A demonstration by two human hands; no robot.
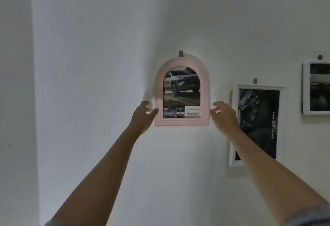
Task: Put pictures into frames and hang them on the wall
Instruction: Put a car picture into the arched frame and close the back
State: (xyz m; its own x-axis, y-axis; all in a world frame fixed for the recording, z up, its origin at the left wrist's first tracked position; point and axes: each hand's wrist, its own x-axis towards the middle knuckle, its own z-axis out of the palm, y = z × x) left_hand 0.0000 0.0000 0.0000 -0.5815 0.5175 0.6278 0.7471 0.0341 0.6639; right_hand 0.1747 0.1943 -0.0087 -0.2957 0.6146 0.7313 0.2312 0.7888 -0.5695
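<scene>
White wall [100, 65], plain, carrying three frames. Pink arched frame [181, 121] at centre, under a grey hook [181, 53], car picture inside. White frame [234, 118] to its right, lower, under a second hook [255, 81], dark picture. Third white frame [306, 90] at right edge, cut off, below a round peg [319, 57].

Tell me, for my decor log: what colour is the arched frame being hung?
Pale pink, ridged arched frame, seen clearly in the head view.
</scene>
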